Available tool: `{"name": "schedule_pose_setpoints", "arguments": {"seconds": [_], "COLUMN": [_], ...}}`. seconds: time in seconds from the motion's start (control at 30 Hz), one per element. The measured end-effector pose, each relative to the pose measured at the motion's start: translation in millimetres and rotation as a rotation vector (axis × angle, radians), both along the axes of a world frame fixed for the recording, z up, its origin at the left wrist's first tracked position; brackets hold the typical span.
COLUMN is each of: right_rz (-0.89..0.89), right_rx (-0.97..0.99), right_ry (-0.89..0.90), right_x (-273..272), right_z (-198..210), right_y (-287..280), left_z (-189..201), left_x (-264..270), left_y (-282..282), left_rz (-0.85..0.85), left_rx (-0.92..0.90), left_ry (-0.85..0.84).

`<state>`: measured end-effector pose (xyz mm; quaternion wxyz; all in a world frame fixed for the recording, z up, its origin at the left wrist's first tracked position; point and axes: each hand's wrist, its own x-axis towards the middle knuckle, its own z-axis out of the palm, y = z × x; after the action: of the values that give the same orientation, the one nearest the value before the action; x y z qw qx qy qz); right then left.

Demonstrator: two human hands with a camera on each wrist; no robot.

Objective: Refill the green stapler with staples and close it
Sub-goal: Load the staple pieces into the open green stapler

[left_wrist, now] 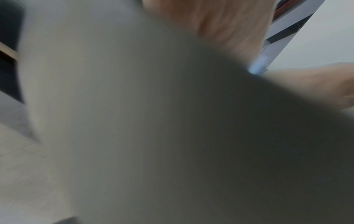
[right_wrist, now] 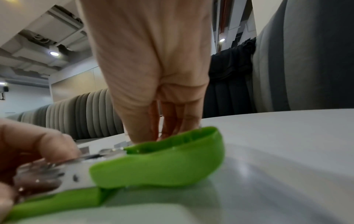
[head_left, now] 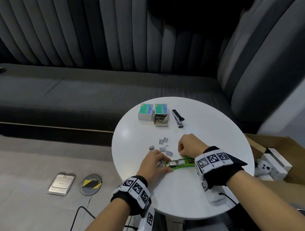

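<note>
Your green stapler (head_left: 181,164) lies opened flat near the front of the round white table (head_left: 210,130), its glossy curved plastic lid folded out toward your right and the shiny metal staple channel exposed in the middle. In the right wrist view the lid (right_wrist: 159,165) shows as a smooth, rounded shell resting on the matte tabletop.

Your left hand (head_left: 154,163) grips the metal end of the stapler, fingers curled over the channel and the thumb against the near green edge. Your right hand (head_left: 189,145) is bent downward beyond the lid, fingers drawn together with their tips at the table just behind the green shell; you cannot tell from these views whether they pinch anything. The left wrist view is blurred and shows nothing useful.

Short grey strips of loose staples (head_left: 162,144) lie scattered on the table just beyond your hands. Farther back stand two small teal-topped cardboard staple boxes: the closed box (head_left: 145,112) on the left, the open box (head_left: 161,117) beside it with staples showing. A slim black stapler (head_left: 178,118) lies to their right.
</note>
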<state>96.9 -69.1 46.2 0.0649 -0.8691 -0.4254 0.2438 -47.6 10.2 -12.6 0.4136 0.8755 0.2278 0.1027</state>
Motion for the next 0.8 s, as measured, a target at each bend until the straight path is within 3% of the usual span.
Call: {"name": "schedule_pose_setpoints", "arguments": {"seconds": [0.17, 0.6, 0.8], "right_rz": [-0.042, -0.142, -0.023], "right_rx": [0.095, 0.362, 0.358], "right_ry": [0.019, 0.281, 0.169], "right_x": [4, 4, -8], "right_z": [4, 6, -4], "right_y": [-10, -41, -47], "left_z": [0, 0, 0], "left_x": [0, 0, 0], "left_y": [0, -1, -2], "left_rz": [-0.005, 0.008, 0.024], "left_rx": [0.006, 0.002, -0.009], "left_ry": [-0.001, -0.002, -0.006]}}
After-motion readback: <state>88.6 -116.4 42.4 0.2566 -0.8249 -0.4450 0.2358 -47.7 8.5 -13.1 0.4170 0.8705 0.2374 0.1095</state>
